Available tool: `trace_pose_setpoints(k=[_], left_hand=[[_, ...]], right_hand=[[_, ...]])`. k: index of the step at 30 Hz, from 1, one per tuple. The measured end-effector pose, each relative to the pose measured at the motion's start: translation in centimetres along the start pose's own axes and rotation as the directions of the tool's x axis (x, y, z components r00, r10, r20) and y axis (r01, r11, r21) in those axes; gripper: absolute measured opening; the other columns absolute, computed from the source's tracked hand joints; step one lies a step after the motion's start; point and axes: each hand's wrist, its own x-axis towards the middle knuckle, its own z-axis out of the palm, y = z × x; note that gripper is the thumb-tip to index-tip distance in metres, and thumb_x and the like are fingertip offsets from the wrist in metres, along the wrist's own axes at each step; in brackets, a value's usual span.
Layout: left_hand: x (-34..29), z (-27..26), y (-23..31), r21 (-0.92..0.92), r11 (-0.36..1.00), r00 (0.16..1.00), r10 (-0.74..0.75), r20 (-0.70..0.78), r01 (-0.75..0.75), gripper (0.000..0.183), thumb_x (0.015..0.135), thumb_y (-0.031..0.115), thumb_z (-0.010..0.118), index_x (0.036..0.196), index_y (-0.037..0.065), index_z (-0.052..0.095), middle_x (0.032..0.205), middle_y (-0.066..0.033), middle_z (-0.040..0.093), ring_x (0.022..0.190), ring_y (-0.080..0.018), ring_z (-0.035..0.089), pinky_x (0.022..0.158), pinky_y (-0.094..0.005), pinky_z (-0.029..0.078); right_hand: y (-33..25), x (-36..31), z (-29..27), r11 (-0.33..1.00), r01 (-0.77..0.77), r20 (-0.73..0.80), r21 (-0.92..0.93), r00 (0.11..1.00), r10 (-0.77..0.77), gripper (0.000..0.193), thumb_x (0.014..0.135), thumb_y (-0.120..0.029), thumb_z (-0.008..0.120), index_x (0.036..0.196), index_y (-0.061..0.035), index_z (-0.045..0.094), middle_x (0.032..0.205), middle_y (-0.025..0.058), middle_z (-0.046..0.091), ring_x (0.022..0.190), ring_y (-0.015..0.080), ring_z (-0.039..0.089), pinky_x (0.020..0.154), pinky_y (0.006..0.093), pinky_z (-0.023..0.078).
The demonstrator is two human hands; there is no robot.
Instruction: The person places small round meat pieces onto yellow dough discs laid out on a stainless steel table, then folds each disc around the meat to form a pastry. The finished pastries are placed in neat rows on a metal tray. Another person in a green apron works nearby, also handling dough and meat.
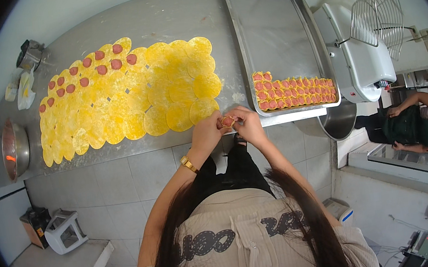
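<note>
My left hand (208,130) and my right hand (246,123) meet at the table's front edge, both pinching one small yellow dough wrapper with pink filling (228,122). To the left, many round yellow wrappers (131,98) lie spread on the steel table (169,17); several at the far left carry a pink dab of filling (101,69). Just right of my hands, a metal tray (275,26) holds rows of folded pink-filled pieces (294,92) along its near edge.
A steel bowl of pink filling (15,149) sits at the table's left end, with a small metal cup (29,54) behind. A white dough mixer (361,58) with a wire guard and its bowl (340,119) stands right. Another person (408,124) works at far right.
</note>
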Motion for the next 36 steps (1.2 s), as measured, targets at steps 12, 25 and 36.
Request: trace_pose_setpoints(k=[12,25,36], left_hand=[[-0.4,0.0,0.3,-0.113,0.993,1.000,0.021,-0.011,-0.023,0.027,0.068,0.011,0.074,0.085,0.002,0.055,0.072,-0.0124,0.062,0.067,-0.0266,0.063,0.060,-0.0358,0.047],[0.3,-0.1,-0.1,0.015,0.986,0.975,0.169,-0.142,-0.169,0.021,0.073,0.014,0.070,0.086,0.003,0.058,0.075,-0.0141,0.061,0.071,-0.0300,0.061,0.062,-0.0376,0.046],[0.7,0.2,-1.2,-0.185,0.979,0.991,0.064,-0.115,-0.084,0.024,0.072,0.005,0.069,0.092,0.000,0.058,0.080,-0.0141,0.062,0.076,-0.0282,0.062,0.066,-0.0348,0.049]], right_hand=[[-0.3,-0.5,-0.3,0.987,0.108,-0.029,-0.123,0.993,-0.113,0.041,0.063,0.012,0.062,0.102,-0.0007,0.061,0.092,0.0122,0.059,0.077,0.0259,0.061,0.067,0.0309,0.049],[-0.4,-0.4,-0.7,0.984,0.133,-0.082,-0.116,0.986,-0.143,0.035,0.065,0.008,0.066,0.099,-0.0012,0.062,0.087,0.0118,0.057,0.074,0.0268,0.061,0.066,0.0313,0.051],[-1.0,0.7,-1.1,0.935,0.254,0.090,-0.249,0.967,-0.239,0.036,0.065,0.006,0.066,0.099,-0.0043,0.061,0.094,0.0111,0.056,0.083,0.0294,0.060,0.070,0.0344,0.051]])
